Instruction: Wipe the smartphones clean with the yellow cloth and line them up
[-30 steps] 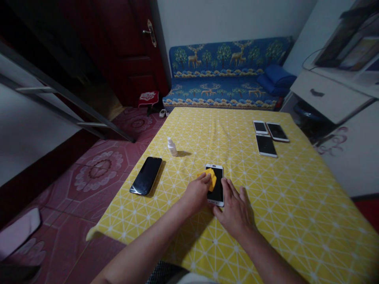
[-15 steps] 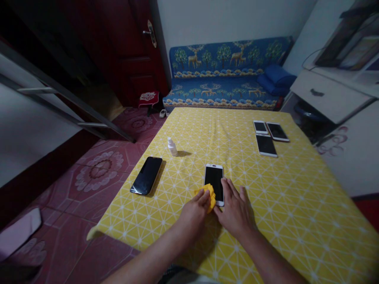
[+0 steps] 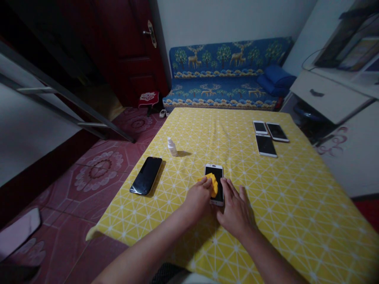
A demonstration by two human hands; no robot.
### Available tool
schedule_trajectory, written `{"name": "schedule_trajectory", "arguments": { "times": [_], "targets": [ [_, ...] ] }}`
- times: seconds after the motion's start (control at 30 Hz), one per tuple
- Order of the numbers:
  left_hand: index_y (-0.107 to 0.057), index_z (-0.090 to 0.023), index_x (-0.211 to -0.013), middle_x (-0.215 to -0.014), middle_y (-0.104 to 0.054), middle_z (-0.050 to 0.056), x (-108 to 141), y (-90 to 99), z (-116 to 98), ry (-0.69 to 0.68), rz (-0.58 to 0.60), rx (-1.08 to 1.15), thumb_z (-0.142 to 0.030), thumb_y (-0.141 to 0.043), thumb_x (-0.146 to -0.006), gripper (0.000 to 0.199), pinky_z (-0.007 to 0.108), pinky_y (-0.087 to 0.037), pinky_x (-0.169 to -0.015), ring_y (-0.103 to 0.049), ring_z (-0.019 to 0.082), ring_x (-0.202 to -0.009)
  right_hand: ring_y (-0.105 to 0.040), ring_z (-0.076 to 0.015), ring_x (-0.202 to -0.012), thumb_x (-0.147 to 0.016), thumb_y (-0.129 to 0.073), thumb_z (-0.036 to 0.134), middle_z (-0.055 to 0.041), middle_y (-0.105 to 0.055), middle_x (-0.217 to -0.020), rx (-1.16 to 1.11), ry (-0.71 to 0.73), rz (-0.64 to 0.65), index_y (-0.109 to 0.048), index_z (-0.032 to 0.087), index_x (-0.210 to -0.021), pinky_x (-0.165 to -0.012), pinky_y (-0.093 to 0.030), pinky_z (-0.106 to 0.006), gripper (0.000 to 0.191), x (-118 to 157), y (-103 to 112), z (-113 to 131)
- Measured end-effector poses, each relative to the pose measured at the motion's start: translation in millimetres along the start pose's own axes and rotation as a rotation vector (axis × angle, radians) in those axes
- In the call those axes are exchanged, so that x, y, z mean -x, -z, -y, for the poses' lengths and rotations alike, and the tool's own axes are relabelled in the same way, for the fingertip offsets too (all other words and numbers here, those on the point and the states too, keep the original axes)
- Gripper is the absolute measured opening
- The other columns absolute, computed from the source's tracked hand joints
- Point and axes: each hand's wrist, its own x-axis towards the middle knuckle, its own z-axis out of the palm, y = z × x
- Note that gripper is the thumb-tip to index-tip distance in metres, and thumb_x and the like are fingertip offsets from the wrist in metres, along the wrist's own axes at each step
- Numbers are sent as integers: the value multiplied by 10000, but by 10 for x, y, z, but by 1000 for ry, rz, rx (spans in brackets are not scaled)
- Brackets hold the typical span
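Note:
A white-framed smartphone [image 3: 219,172] with a dark screen lies face up on the yellow patterned tablecloth, in front of me. My left hand [image 3: 200,194] is closed on a bunched yellow cloth [image 3: 213,187], which rests on the phone's screen and covers part of its left side. My right hand [image 3: 236,209] lies beside the phone with its fingers stretched out, the fingertips against the phone's right edge and the thumb near its lower corner. To the left is a larger black smartphone [image 3: 146,176], face up. A small white bottle [image 3: 172,147] stands upright behind it.
Towards the table's far right lie three more phones: a small white one [image 3: 260,127], a dark-screened one [image 3: 277,132] and a larger white-edged one [image 3: 266,145]. A blue patterned sofa [image 3: 219,92] stands behind the table. A white cabinet [image 3: 334,94] is at the right.
My left hand has slid the yellow cloth up and slightly right over the phone's screen. My right hand stays at the phone's edge.

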Motion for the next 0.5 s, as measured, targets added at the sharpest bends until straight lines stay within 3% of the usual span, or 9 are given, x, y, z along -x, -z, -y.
{"name": "schedule_trajectory", "arguments": {
  "times": [0.1,0.3,0.5],
  "targets": [
    [-580,-110,-1285,-1423,-554,228,-122,21,43,30,-5,-8,-129,-600,-789,497,425,-381,-1183,-510,318,-1360,-346,-303,-1468,-808,-545,245,-202,-452,-1529,-9,6,3,-252,82,-1539,-1201,-185,-588,805,-8,9,10],
    [-654,-78,-1167,-1287,-629,184,-357,112,60,72,-8,-92,-82,-529,-795,393,347,-382,-1178,-542,267,-1308,-366,-307,-1457,-787,-549,242,-208,-467,-1516,-16,-10,-10,-281,74,-1518,-1201,-185,-587,797,-17,9,25],
    [-676,-90,-1139,-1257,-642,186,-568,140,65,87,-14,-116,-115,-529,-824,349,384,-411,-1157,-525,290,-1311,-392,-311,-1441,-755,-577,240,-224,-463,-1514,-7,-15,-25,-289,68,-1513,-1202,-186,-576,829,-26,2,30]
  ]
}}
